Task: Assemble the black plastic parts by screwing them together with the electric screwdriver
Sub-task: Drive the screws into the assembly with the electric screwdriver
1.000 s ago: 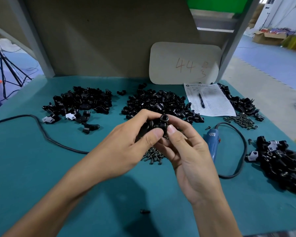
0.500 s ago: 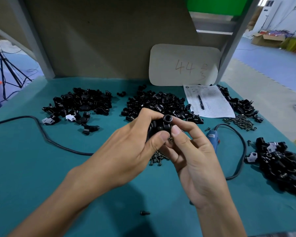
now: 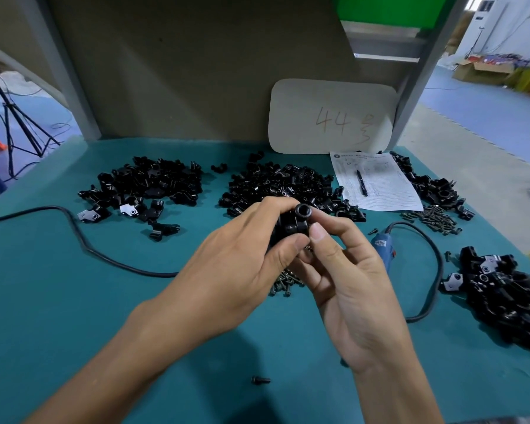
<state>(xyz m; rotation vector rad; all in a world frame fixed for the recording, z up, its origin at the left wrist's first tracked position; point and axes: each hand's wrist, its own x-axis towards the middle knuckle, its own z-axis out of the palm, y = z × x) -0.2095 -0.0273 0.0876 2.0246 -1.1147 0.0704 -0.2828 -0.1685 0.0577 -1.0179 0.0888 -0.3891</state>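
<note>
Two hands are working in the head view: the left hand [image 3: 242, 270] and right hand [image 3: 346, 270] are both pinching the black plastic parts [image 3: 294, 223] above the table; the electric screwdriver [image 3: 384, 247] is lying untouched, so screwing is apparently not yet begun.

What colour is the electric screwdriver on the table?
The electric screwdriver is blue, clearest in the head view.

Your teal table [image 3: 58, 301] has four lots of black parts on it: left heap [image 3: 141, 185], middle heap [image 3: 276, 182], back-right heap [image 3: 432, 191], front-right heap [image 3: 508, 301]. Screws [image 3: 435, 217] sit just beside the paper sheet [image 3: 386, 191] with its pen [image 3: 361, 182]. The blue electric screwdriver [image 3: 384, 249] and a black cable [image 3: 74, 228] lie there too.
</note>
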